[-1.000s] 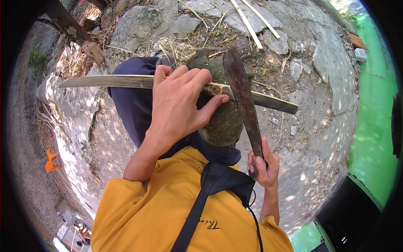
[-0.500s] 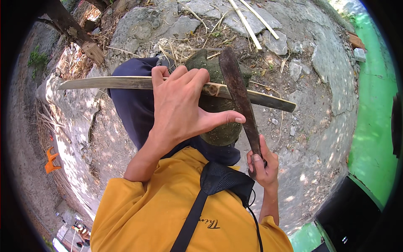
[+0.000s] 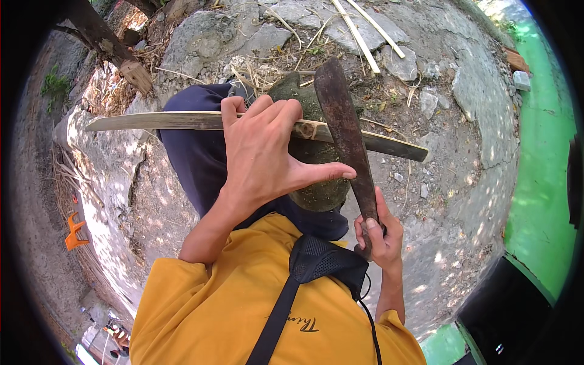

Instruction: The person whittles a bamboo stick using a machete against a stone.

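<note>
A long split bamboo strip (image 3: 176, 120) with a knot near its middle lies crosswise over my dark trousers and a mossy stone block (image 3: 325, 196). The fingers of my left hand (image 3: 260, 149) curl over the strip and grip it, while the thumb stretches right and its tip meets the machete blade. My right hand (image 3: 383, 238) is closed round the handle of the machete (image 3: 342, 115), a broad dark blade with rusty patches. Its blade crosses over the right part of the strip, tip pointing away from me. Whether the edge touches the strip I cannot tell.
Two pale bamboo strips (image 3: 356, 36) lie on the cracked concrete and dirt ahead. A wooden post (image 3: 109, 45) stands at the far left, and an orange plastic object (image 3: 74, 234) lies at left. Along the right runs a green surface (image 3: 538, 158) beside a grey block (image 3: 521, 80).
The machete has shifted slightly, its tip a little farther away and to the left. My right hand moved slightly with it; my left hand and the bamboo strip stay nearly still.
</note>
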`<move>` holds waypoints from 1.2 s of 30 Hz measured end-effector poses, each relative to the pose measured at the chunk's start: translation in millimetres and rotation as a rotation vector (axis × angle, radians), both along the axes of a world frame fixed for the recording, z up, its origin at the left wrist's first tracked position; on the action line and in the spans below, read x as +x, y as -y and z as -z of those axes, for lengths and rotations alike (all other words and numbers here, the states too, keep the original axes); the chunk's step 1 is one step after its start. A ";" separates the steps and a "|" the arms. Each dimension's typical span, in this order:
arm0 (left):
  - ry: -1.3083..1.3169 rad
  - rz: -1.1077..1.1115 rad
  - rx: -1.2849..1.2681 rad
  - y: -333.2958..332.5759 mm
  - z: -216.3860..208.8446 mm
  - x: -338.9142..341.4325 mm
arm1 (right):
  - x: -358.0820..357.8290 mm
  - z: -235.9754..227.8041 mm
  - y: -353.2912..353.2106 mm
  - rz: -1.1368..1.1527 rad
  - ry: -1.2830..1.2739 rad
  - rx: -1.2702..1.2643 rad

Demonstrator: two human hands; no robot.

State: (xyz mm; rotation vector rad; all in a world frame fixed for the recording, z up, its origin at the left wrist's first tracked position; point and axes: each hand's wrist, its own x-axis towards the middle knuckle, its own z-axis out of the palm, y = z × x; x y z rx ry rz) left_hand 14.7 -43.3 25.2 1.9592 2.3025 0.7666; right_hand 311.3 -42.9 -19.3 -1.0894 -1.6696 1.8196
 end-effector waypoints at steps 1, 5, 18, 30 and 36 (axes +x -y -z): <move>-0.003 0.002 0.000 -0.2 0.1 -0.1 | -1.1 -1.9 -0.9 0.002 -0.001 0.001; -0.008 0.003 -0.002 -0.3 0.0 0.6 | -4.8 -9.5 -4.7 -0.007 0.012 -0.040; -0.016 0.000 0.016 0.3 1.4 0.0 | -11.6 -23.7 -18.6 -0.001 0.006 -0.229; -0.024 -0.005 0.005 0.5 1.3 -0.2 | -21.3 -23.9 -29.7 -0.015 -0.041 -0.279; -0.018 -0.007 0.003 0.2 1.1 -0.5 | -24.0 -22.8 -33.1 -0.025 -0.061 -0.299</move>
